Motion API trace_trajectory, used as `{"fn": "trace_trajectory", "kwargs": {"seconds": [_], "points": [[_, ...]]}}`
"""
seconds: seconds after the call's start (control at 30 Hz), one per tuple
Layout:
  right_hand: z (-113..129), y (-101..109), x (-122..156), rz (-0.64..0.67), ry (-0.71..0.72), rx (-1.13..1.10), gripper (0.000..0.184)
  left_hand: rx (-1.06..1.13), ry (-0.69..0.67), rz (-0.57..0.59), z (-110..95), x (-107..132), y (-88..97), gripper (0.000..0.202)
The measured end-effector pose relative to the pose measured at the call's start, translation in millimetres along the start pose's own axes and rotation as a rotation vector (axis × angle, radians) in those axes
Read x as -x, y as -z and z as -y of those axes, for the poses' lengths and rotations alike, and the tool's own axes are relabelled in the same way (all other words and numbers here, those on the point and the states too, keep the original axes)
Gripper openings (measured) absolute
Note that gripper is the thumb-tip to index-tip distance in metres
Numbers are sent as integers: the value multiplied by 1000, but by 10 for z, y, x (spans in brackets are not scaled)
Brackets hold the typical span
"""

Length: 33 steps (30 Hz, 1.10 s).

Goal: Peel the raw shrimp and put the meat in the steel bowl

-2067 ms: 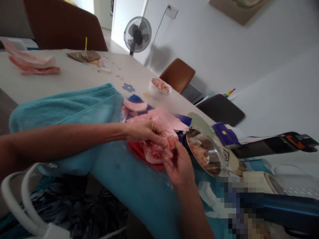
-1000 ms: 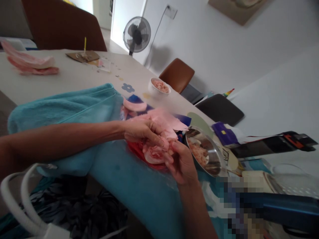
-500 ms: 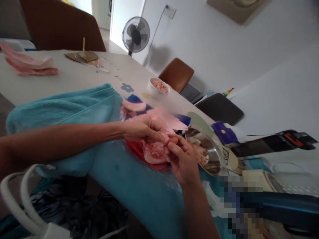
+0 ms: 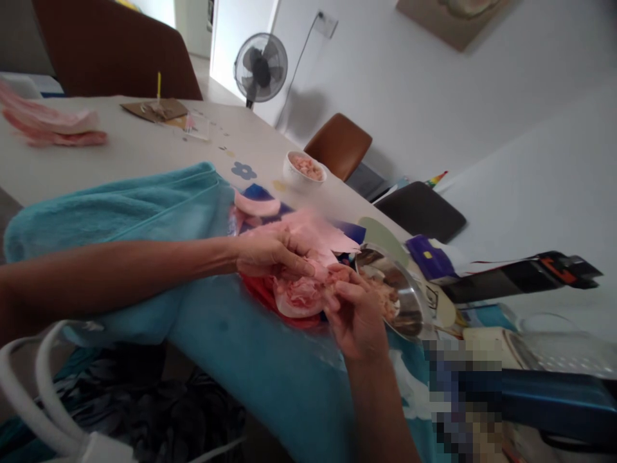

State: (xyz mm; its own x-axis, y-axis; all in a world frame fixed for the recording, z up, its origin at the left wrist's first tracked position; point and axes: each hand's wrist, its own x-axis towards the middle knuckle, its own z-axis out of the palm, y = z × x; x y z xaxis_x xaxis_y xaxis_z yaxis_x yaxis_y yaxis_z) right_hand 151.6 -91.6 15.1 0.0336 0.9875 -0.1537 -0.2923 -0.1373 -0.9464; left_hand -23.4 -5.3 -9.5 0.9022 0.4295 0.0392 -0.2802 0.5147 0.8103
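Note:
My left hand (image 4: 270, 252) and my right hand (image 4: 355, 315) meet over a red plate (image 4: 263, 292) that lies on a teal cloth. Between them is a round pale pink wrapper with pink filling (image 4: 299, 296). My left hand's fingers pinch its upper edge. My right hand's fingers are curled and pressed on its right edge. Right behind my right hand stands a steel bowl (image 4: 402, 302) with pink filling in it.
A teal towel (image 4: 120, 212) covers the near table edge. Flat pink pieces (image 4: 321, 231) lie beyond the plate. A white bowl (image 4: 303, 170) stands farther back, pink sheets (image 4: 45, 122) at far left. Brown chair (image 4: 340, 145), fan (image 4: 260, 67), black tool (image 4: 520, 278) at right.
My right hand has risen and closed its fingers onto the wrapper's right edge. My left hand stays pinched on the top edge. The view has shifted slightly.

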Motion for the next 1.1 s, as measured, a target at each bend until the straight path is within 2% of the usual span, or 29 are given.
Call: {"fn": "trace_trajectory", "kwargs": {"seconds": [0.2, 0.37, 0.57, 0.77, 0.97, 1.1], "points": [[58, 54, -23, -101, 91, -43, 15, 15, -46, -16, -42, 2, 20, 18], [34, 77, -48, -27, 24, -100, 16, 25, -31, -15, -31, 4, 23, 23], [-12, 57, -34, 21, -59, -109, 16, 11, -41, -13, -10, 9, 13, 20], [-21, 45, -16, 54, -28, -39, 16, 35, -27, -4, -6, -2, -6, 26], [-29, 36, -6, 31, -13, -7, 19, 7, 5, 9, 2, 0, 9, 9], [-25, 25, 3, 42, -22, -10, 19, 23, 23, 5, 2, 4, -2, 10]]}}
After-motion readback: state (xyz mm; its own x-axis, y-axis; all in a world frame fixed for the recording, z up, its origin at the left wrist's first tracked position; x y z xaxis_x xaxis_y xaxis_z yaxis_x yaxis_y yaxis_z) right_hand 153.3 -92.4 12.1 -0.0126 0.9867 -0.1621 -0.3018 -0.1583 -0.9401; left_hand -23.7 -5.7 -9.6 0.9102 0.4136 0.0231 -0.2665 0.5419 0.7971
